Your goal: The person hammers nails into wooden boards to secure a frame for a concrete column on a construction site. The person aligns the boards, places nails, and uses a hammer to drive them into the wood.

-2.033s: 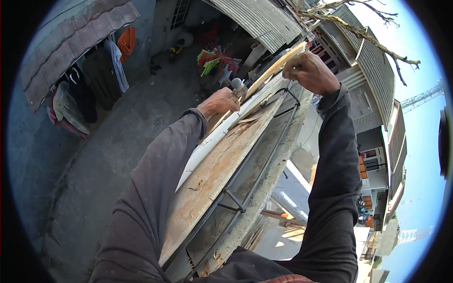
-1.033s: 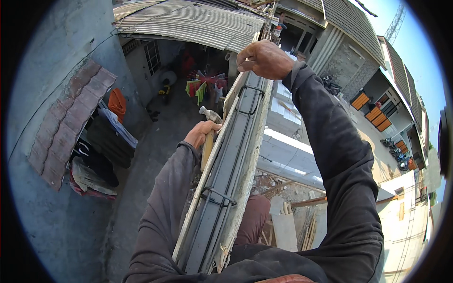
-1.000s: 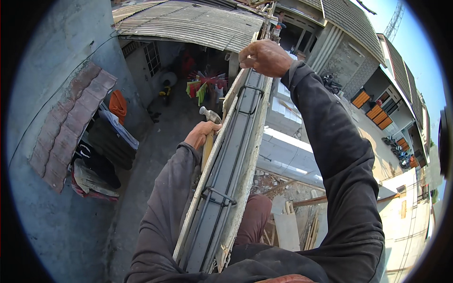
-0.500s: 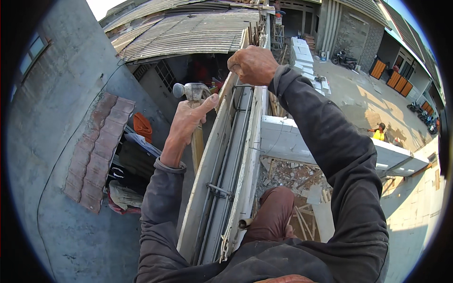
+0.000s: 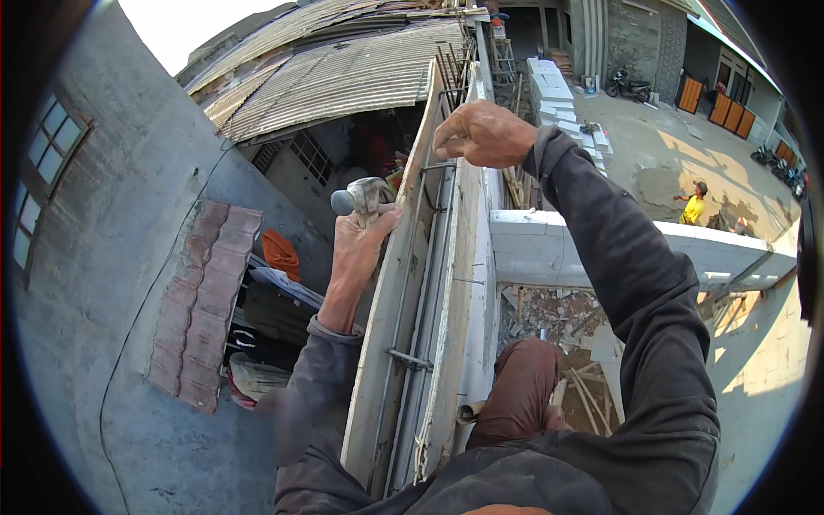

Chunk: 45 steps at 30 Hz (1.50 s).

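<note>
The hammer (image 5: pixel 367 196) is held upright by the left hand (image 5: pixel 354 245), which is wrapped around it just below the metal head; the handle is mostly hidden. It is kept just outside the left board (image 5: pixel 384 343), and whether that board's edge is touched by the thumb cannot be told. The right hand (image 5: pixel 487 135) is raised above the narrow channel, its fingers curled in; whether anything is pinched there cannot be told. The channel is formed by the left board and the right board (image 5: pixel 451 360), and between them long steel bars are laid, crossed by a bent tie (image 5: pixel 409 359). To the right, a white block wall (image 5: pixel 549 253) is joined at an angle, with a bent knee (image 5: pixel 519 378) and rubble (image 5: pixel 549 318) seen below it. To the left, a tiled awning (image 5: pixel 202 296) is fixed to a grey wall (image 5: pixel 129 240); beside it an orange cloth (image 5: pixel 281 254) is hung, and a small white mark, too small to be read, is borne by a dark garment. Farther off, a corrugated roof (image 5: pixel 360 73), stacked white blocks (image 5: pixel 554 94), a motorcycle (image 5: pixel 629 88) and a person in yellow (image 5: pixel 692 209) can be seen
</note>
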{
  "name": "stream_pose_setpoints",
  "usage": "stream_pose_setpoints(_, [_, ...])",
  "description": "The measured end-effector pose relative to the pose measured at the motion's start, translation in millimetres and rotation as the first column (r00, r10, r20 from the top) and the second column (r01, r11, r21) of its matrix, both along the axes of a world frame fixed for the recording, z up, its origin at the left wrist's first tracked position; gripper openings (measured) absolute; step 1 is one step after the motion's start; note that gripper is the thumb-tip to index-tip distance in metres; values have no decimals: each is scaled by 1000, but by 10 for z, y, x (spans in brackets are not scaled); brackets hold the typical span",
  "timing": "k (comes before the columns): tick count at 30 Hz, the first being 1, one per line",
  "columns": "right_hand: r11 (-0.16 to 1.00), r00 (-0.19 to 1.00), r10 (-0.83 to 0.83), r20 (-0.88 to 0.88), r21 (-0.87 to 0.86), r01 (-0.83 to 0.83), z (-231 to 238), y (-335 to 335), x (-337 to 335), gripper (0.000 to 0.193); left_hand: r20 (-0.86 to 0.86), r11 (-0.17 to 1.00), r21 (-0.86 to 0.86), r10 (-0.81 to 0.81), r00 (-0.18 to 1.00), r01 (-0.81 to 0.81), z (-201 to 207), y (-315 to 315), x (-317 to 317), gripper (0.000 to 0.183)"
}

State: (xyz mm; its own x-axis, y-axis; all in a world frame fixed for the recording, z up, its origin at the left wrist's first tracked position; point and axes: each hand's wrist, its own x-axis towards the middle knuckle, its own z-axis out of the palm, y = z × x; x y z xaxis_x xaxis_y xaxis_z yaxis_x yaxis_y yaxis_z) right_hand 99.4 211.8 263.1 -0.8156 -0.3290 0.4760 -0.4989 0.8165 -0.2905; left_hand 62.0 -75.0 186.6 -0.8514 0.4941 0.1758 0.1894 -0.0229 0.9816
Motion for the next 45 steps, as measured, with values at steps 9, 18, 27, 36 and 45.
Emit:
stream_pose_setpoints(9, [938,981,-171,92,-289,191,-807,55,437,24,-253,956,-151,210,945,-253,-32,-2,38,25])
stream_pose_setpoints(18, [631,976,108,188,-772,79,-1525,-96,171,24,-654,620,-566,62,754,-542,342,219,142,67])
stream_pose_setpoints(27, [630,987,-80,137,-761,156,-1454,-271,391,23,-497,576,-655,158,853,-488,438,304,89,77])
stream_pose_setpoints(36, [770,989,-96,111,-622,145,-1063,-139,483,23,-666,420,-694,-66,743,-585,611,399,333,97])
stream_pose_setpoints(45, [654,992,55,115,-755,52,-1505,-94,338,24,-559,266,-820,-185,808,-507,736,559,348,91])
